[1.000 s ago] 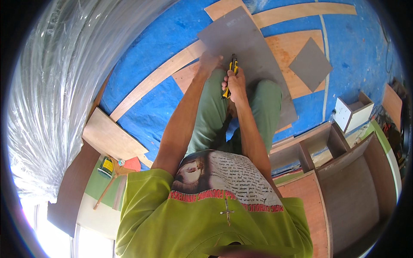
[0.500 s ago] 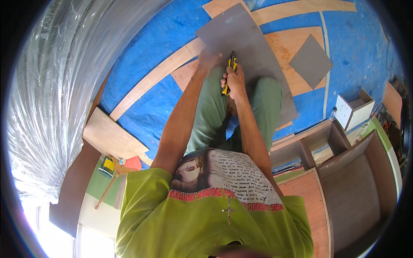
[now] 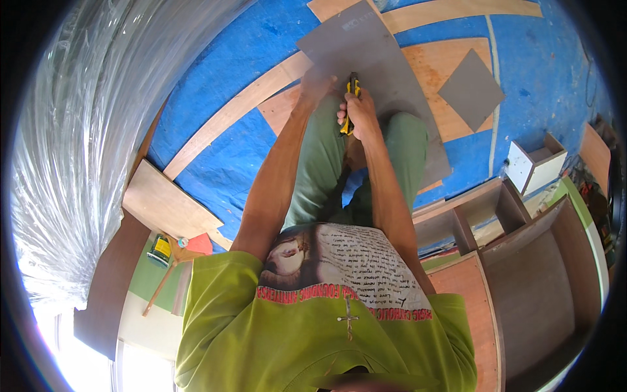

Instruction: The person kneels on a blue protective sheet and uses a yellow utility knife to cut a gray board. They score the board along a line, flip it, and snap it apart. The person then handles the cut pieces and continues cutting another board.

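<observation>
My right hand (image 3: 361, 112) is closed around a yellow and black utility knife (image 3: 353, 85), its tip pointing away from me over a long grey board (image 3: 366, 49). The board lies slanted ahead of me and reaches past my knees. At the board's left edge, beside my left knee, is my left hand (image 3: 317, 89). It seems to grip that edge, its thumb toward the knife; the other fingers are blurred. The two hands are a short way apart.
Wooden strips (image 3: 241, 114) and plywood pieces lie on a blue tarp (image 3: 215, 72). A grey square panel (image 3: 471, 89) rests at right, near a small white box (image 3: 532, 163) and open cabinet frames (image 3: 532, 287). Clear plastic sheeting (image 3: 78, 150) hangs at left; a wooden-handled tool (image 3: 160, 287) lies below.
The knife and my right hand have shifted slightly away from me and to the right. My left hand stays at the board's edge.
</observation>
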`<control>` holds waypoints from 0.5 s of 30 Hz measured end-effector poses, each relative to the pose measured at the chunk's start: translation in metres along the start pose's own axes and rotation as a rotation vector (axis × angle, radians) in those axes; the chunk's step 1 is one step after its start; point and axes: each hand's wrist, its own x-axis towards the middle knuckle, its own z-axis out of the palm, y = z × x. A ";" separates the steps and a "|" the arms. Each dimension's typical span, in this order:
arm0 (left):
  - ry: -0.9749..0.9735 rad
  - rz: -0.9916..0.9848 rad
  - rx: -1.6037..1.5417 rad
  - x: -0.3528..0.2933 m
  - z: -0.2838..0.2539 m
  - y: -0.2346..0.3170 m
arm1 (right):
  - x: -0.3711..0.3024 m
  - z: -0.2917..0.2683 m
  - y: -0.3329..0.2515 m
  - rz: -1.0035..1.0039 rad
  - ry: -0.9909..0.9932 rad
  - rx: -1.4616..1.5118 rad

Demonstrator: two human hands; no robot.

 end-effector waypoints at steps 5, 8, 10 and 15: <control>0.010 0.062 0.006 0.003 -0.001 -0.009 | 0.007 0.002 0.001 0.036 -0.041 0.100; 0.055 0.247 0.077 0.012 -0.001 -0.020 | 0.005 -0.005 -0.004 0.052 -0.104 0.124; 0.088 0.206 0.250 0.017 -0.002 -0.026 | -0.003 -0.015 -0.006 0.042 -0.135 0.091; 0.110 0.255 0.286 0.024 0.000 -0.030 | -0.023 -0.029 0.000 -0.001 -0.035 -0.021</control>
